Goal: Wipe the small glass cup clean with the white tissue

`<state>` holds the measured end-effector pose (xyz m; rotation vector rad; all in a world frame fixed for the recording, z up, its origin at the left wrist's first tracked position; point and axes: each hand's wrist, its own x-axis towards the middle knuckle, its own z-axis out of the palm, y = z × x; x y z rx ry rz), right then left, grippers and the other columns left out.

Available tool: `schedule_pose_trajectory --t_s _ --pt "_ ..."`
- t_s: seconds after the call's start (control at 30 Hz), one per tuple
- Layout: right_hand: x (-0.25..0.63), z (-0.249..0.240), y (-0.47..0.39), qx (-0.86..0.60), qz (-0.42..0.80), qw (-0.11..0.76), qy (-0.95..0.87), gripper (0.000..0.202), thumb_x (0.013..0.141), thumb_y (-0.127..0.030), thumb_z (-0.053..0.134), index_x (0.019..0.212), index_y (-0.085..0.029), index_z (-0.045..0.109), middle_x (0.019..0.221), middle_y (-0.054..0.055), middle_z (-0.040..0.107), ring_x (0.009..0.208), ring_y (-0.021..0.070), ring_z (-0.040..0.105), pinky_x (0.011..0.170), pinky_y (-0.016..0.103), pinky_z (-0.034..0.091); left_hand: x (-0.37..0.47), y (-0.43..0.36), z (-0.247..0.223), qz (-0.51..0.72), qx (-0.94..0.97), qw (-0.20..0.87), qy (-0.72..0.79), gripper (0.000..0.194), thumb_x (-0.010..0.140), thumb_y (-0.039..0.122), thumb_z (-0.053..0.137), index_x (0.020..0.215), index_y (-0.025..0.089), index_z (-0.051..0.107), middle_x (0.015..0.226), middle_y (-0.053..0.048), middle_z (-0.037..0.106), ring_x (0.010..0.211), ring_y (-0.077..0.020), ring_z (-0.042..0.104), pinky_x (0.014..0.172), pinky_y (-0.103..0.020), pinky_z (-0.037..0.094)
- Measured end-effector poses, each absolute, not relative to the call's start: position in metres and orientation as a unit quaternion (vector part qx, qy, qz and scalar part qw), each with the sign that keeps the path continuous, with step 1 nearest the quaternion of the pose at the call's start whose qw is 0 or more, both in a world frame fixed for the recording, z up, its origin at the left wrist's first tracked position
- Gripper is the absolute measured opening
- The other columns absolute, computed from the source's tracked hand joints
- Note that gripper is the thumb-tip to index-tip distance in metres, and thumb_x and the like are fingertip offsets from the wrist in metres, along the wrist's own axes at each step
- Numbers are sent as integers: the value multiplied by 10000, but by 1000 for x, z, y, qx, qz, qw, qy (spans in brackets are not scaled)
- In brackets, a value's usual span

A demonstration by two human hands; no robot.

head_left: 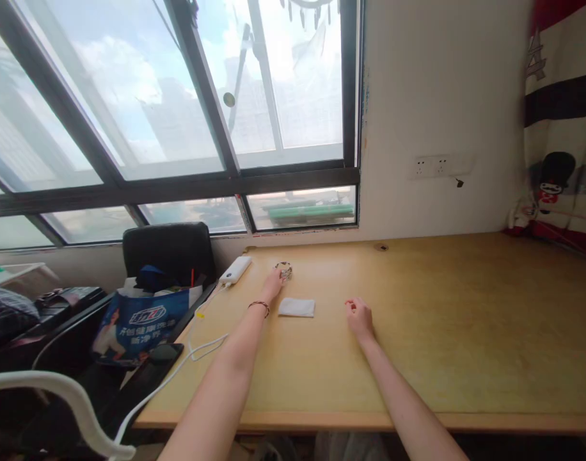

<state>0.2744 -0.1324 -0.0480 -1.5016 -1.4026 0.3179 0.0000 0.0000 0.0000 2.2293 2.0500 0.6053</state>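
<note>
My left hand (pixel 274 283) reaches toward the back of the wooden table (pixel 441 307), its fingers at a small looped item like a bracelet or beaded string (pixel 286 270). The fingers look pressed together on its near edge. A folded white cloth or packet (pixel 297 307) lies flat between my hands, touched by neither. To the right of it, my right hand (pixel 359 315) rests over the table with its fingers curled in, and nothing can be made out in them.
A white power bank (pixel 235 270) with a white cable lies at the table's back left corner. Beyond the left edge are a black chair (pixel 171 250) and a blue printed bag (pixel 137 326). A pale curved tube (pixel 57 384) crosses the lower left.
</note>
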Motion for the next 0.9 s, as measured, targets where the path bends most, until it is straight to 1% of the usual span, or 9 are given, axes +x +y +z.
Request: schedule_pose_trajectory --t_s 0.07,0.13,0.17,0.23,0.3,0.37,0.47,0.57,0.9 --pt "275 -48 -132 -623 133 509 -580 228 724 -191 378 701 -168 603 744 56 609 635 140 551 585 226 421 3 -6 4 196 717 18 669 209 712 132 492 921 138 479 1047 -94 493 863 -164 486 744 -260 364" --pt "275 -49 -131 -624 135 510 -576 233 722 -197 379 702 -165 610 748 57 611 637 138 552 587 224 420 12 -18 8 206 708 -8 675 342 719 150 493 1055 151 432 1183 -114 411 952 -190 457 797 -292 348" --pt "275 -49 -131 -626 137 510 -574 235 721 -200 380 703 -163 612 750 57 611 638 137 552 588 222 419 18 -26 10 215 704 -29 677 397 728 160 486 1115 156 394 1236 -125 359 999 -207 432 827 -316 333" --pt "276 -50 -130 -629 145 505 -573 237 721 -204 380 707 -159 613 756 57 611 637 134 551 590 218 417 34 -51 10 242 701 -94 664 427 756 188 454 1169 146 355 1268 -145 319 1055 -235 392 866 -360 307" --pt "276 -51 -129 -630 150 502 -573 238 722 -207 380 712 -156 612 764 58 611 640 131 550 590 213 414 53 -84 5 245 744 -118 610 356 795 215 399 1144 148 393 1212 -129 392 1079 -225 376 894 -363 292" --pt "276 -52 -128 -631 151 500 -573 239 723 -210 379 715 -155 611 770 60 612 645 130 549 592 210 413 69 -119 -5 217 800 -98 551 288 827 250 339 1080 177 457 1123 -92 475 1053 -199 403 893 -343 304" --pt "276 -52 -128 -636 150 496 -572 235 721 -210 382 711 -154 610 771 62 614 647 131 550 599 210 413 80 -161 -19 178 827 -78 527 336 838 330 308 1100 188 463 1140 -93 474 1075 -212 391 907 -370 291" --pt "276 -50 -128 -640 149 492 -571 229 713 -209 388 706 -154 610 766 62 616 634 131 550 606 214 413 76 -181 -25 142 823 -78 544 395 835 381 292 1130 175 455 1186 -116 446 1100 -239 372 905 -408 279" --pt "274 -50 -126 -645 146 479 -577 220 711 -211 396 705 -161 611 758 60 622 607 124 550 597 207 399 38 -202 -19 116 779 -102 608 391 840 384 273 1137 233 477 1222 -85 441 1118 -252 353 887 -412 286"
